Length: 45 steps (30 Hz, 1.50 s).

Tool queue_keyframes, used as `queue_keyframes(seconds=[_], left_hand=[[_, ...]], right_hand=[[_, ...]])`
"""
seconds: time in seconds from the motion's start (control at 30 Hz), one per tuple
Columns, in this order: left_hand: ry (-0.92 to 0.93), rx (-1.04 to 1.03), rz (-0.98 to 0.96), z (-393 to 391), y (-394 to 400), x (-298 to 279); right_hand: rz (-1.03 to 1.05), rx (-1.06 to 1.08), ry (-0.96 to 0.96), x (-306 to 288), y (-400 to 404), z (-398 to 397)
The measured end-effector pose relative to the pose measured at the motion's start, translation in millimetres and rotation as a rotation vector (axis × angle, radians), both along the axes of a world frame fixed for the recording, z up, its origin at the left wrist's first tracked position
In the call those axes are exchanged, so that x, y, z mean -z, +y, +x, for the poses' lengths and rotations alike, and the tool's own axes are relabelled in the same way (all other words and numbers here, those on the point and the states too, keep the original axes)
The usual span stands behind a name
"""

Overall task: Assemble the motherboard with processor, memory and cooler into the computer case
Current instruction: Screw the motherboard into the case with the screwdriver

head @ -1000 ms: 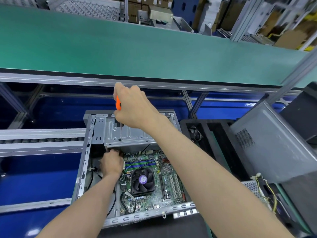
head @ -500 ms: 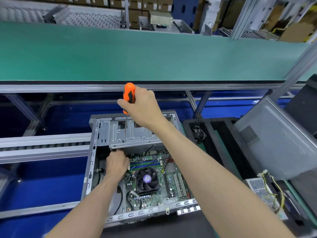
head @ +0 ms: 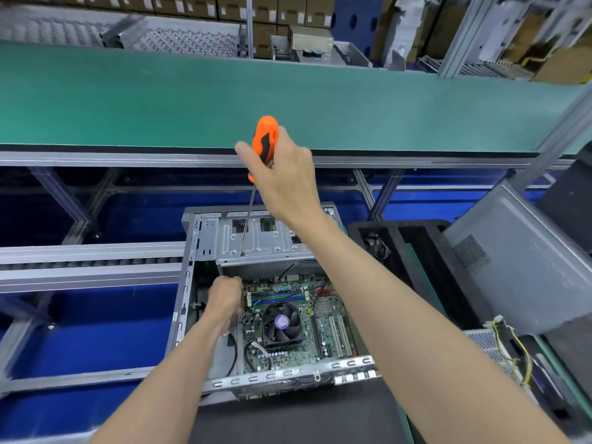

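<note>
Head view: right hand (head: 285,184) grips the orange screwdriver (head: 264,142), tip on the drive cage (head: 266,243); left hand (head: 224,299) curls at the motherboard (head: 298,322) edge inside the computer case (head: 187,283), contents hidden. A slipping tip could gouge the board.

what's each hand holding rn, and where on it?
Right hand: screwdriver, gripped at the lower handle, tip on the drive cage. Left hand: curled inside the case beside the motherboard; any hold is hidden.
</note>
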State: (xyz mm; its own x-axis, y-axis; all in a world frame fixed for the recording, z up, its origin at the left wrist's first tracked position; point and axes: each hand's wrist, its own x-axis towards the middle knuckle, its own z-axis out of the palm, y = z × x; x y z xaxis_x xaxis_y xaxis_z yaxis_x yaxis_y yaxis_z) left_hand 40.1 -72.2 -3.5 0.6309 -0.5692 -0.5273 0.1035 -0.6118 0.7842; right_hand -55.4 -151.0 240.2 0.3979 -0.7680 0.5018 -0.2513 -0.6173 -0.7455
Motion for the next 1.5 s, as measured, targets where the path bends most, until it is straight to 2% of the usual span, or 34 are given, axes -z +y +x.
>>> queue_keyframes(seconds=[0.1,0.3,0.57,0.8,0.9,1.03,1.13,1.23,1.4,1.5], left_hand=[[0.338,-0.116,-0.172,-3,6,-6],[0.721,-0.337,-0.327,-5,19,-19],[0.967,-0.293,-0.488,-18,37,-34],[0.857,-0.393,-0.422,-44,30,-41],[0.865,-0.467,-0.429,-56,25,-42],[0.920,-0.558,-0.503,-62,22,-46],[1.014,-0.638,-0.600,-59,22,-50],[1.012,-0.666,-0.618,-57,19,-49],[0.787,-0.582,-0.510,-57,7,-49],[0.609,-0.518,-0.470,-53,-7,-44]], right_hand=[[-0.076,0.033,-0.047,-20,4,-3],[-0.083,0.056,-0.067,-40,11,-18],[-0.014,0.099,-0.004,-11,23,-48],[-0.014,0.104,-0.129,-21,20,-58],[-0.031,0.090,-0.176,-26,14,-64],[-0.052,0.064,-0.144,-26,4,-71],[-0.113,0.063,-0.078,-29,-1,-73],[-0.210,0.044,-0.002,-37,-4,-68],[-0.232,-0.192,0.173,-42,-17,-55],[-0.265,-0.159,0.484,-9,-26,-57]])
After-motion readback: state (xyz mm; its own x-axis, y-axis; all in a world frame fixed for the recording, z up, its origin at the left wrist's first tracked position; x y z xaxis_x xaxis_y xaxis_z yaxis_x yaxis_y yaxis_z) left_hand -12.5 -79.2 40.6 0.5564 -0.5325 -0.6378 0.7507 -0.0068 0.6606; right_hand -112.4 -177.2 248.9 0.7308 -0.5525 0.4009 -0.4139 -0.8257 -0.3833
